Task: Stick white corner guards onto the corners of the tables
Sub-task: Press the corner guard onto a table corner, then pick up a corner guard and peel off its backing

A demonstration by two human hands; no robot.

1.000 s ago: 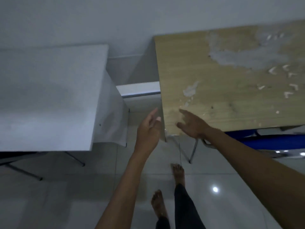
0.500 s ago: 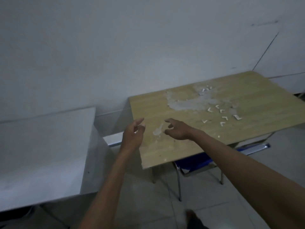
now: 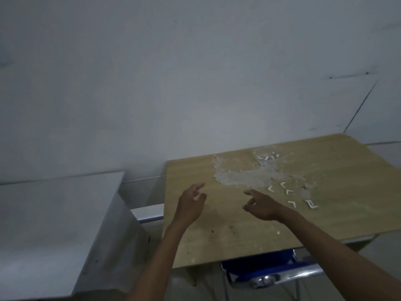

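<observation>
A wooden table (image 3: 227, 242) with a worn, peeled patch stands against the wall. Several small white corner guards (image 3: 291, 203) lie loose on its top, right of centre, and a few more (image 3: 268, 157) sit near the back edge. My left hand (image 3: 191, 205) hovers over the table's left part, fingers relaxed, holding nothing. My right hand (image 3: 262, 206) is stretched over the middle of the top, fingers loosely spread and empty, a short way left of the guards.
A white table (image 3: 50, 216) stands to the left, with a gap between the two tables. A blue chair (image 3: 260, 272) with metal legs is tucked under the wooden table's front edge. A plain white wall is behind.
The view has tilted up from the table's near left corner and the floor. Both hands have moved off that corner and out over the tabletop, the right one closer to the guards.
</observation>
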